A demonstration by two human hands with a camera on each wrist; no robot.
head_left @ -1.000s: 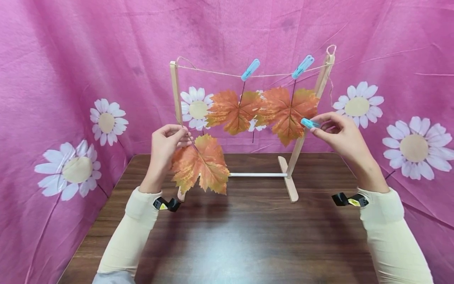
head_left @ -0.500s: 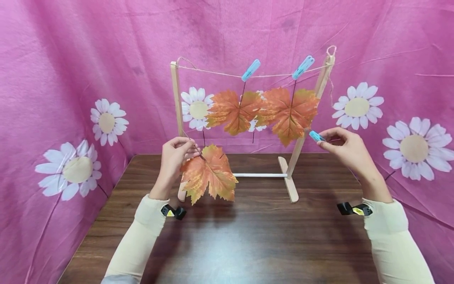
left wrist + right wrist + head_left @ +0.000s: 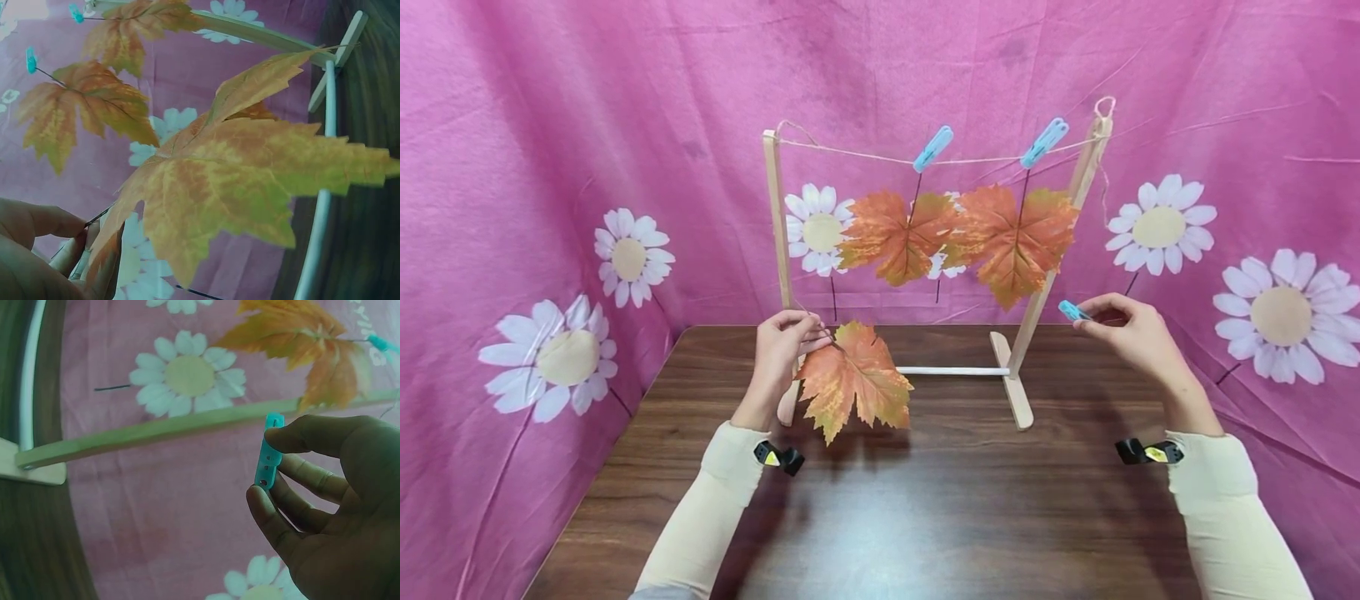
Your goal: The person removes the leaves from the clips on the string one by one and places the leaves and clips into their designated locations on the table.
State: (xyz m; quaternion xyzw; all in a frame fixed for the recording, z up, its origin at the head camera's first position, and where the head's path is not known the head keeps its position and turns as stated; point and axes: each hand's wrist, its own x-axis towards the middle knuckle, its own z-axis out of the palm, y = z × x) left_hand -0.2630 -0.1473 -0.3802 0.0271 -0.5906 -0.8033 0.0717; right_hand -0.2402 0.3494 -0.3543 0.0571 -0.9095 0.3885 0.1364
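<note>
My left hand (image 3: 784, 350) pinches the dark stem of an orange and yellow artificial maple leaf (image 3: 857, 379), which hangs out over the table in front of the rack. In the left wrist view this leaf (image 3: 212, 181) spreads large past the fingertips. To the right of the rack, my right hand (image 3: 1131, 333) holds a small blue clothespin (image 3: 1072, 311) between thumb and fingers; the right wrist view shows the same clothespin (image 3: 269, 453) upright in the pinch. Two more leaves, one in the middle (image 3: 898, 237) and one at right (image 3: 1011, 242), hang by their stems from the string.
A wooden rack with a left post (image 3: 775, 217), a right post (image 3: 1037, 312) and a white crossbar (image 3: 955, 372) stands on the brown table (image 3: 880, 517). Its string (image 3: 850, 152) carries two blue clothespins, one middle (image 3: 933, 150) and one right (image 3: 1044, 143). A pink flowered cloth (image 3: 700, 125) hangs behind.
My left hand has moved down and to the right with its leaf. My right hand, still holding the clothespin, has lowered away from the right hanging leaf.
</note>
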